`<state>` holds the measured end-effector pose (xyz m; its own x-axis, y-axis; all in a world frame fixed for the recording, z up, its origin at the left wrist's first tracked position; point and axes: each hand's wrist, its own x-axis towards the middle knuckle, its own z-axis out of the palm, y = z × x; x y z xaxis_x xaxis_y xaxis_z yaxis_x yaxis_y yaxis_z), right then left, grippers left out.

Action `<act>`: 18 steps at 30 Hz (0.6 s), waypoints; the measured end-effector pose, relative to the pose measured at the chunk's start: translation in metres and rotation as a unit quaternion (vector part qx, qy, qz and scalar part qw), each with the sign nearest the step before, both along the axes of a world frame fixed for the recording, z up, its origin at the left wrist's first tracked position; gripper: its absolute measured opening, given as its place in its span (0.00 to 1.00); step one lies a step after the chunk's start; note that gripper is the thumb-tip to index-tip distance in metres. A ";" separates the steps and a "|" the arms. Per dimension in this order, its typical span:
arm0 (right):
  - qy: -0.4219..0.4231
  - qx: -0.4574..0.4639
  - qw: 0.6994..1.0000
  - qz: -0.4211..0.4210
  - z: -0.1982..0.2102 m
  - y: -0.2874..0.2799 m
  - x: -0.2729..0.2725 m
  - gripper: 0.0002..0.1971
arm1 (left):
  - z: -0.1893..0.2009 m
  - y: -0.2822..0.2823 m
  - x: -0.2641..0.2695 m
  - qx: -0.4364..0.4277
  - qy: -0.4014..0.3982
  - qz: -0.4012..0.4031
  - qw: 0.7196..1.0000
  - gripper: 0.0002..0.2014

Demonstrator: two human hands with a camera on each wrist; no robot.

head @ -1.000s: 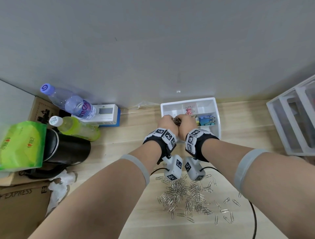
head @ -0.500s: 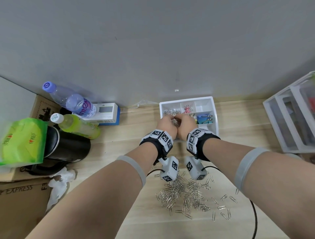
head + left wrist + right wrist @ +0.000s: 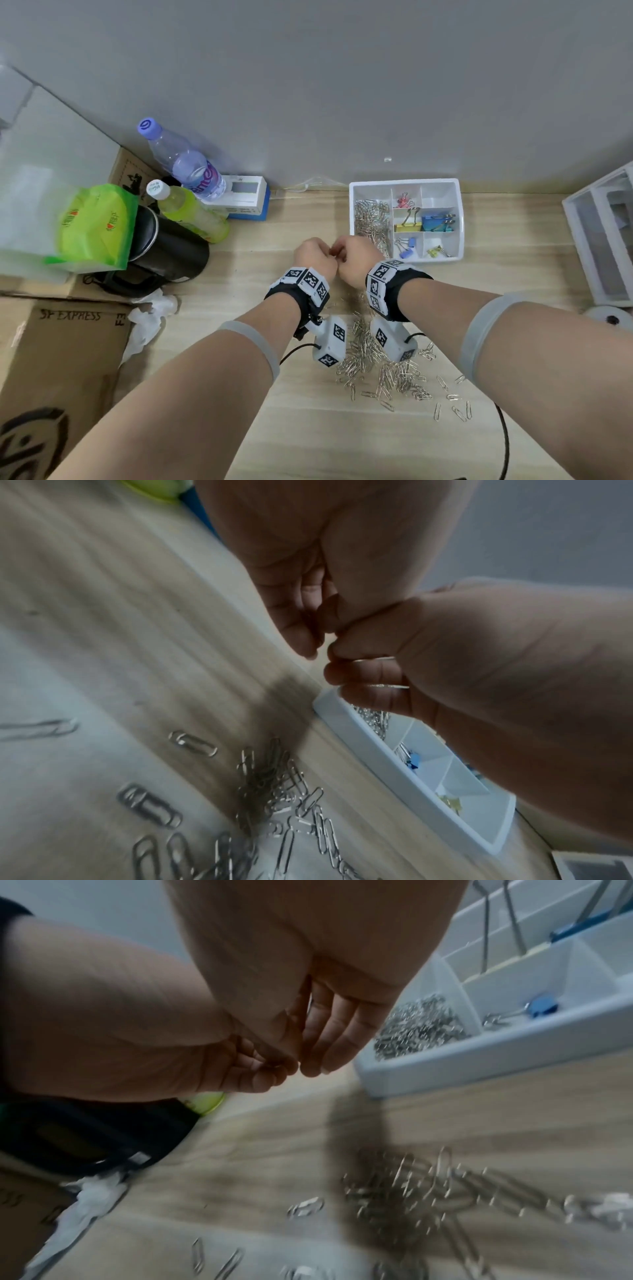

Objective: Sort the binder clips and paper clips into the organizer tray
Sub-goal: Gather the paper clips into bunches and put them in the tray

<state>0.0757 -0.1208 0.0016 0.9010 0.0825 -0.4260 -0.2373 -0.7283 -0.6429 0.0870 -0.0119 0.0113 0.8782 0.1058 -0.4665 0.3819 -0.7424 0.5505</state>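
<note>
Paper clips (image 3: 383,371): thin silver wire loops

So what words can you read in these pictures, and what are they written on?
"SF EXPRESS": printed on the cardboard box.
Purple label on the water bottle: letters partly hidden, unreadable.
Green packet: small print, too blurred.
Blue and white box: print too small.
Square black-and-white markers on the wrist bands: patterns, not words.

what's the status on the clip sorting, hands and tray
Both hands, left hand and right hand, curled together short of tray. Paper clip pile on desk. Nothing in the way.
</note>
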 end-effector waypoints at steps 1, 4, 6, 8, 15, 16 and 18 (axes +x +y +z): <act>0.008 -0.001 1.000 0.012 -0.003 0.005 -0.004 0.13 | -0.002 0.005 -0.006 0.004 0.012 0.003 1.000 0.10; 0.030 -0.028 0.997 0.069 -0.014 0.021 -0.017 0.10 | -0.011 0.028 -0.026 0.023 0.033 0.003 0.999 0.09; 0.027 -0.059 0.992 0.112 -0.021 0.029 -0.025 0.12 | -0.018 0.046 -0.039 0.048 0.042 0.004 0.998 0.09; 0.028 -0.086 0.983 0.158 -0.029 0.039 -0.035 0.18 | -0.026 0.066 -0.053 0.074 0.063 0.014 0.995 0.08; 0.019 -0.166 0.946 0.279 -0.046 0.062 -0.071 0.32 | -0.049 0.084 -0.095 0.161 0.047 -0.069 0.983 0.17; 0.018 -0.164 0.945 0.282 -0.046 0.062 -0.075 0.32 | -0.048 0.080 -0.099 0.162 0.040 -0.081 0.983 0.17; 0.020 -0.155 0.946 0.285 -0.043 0.061 -0.078 0.29 | -0.046 0.069 -0.104 0.144 0.036 -0.087 0.985 0.16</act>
<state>-0.0019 -0.0602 -0.0419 0.7303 0.4148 -0.5427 0.2307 -0.8976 -0.3756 -0.0174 0.0569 -0.0343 0.8606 0.0936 -0.5006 0.2655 -0.9213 0.2842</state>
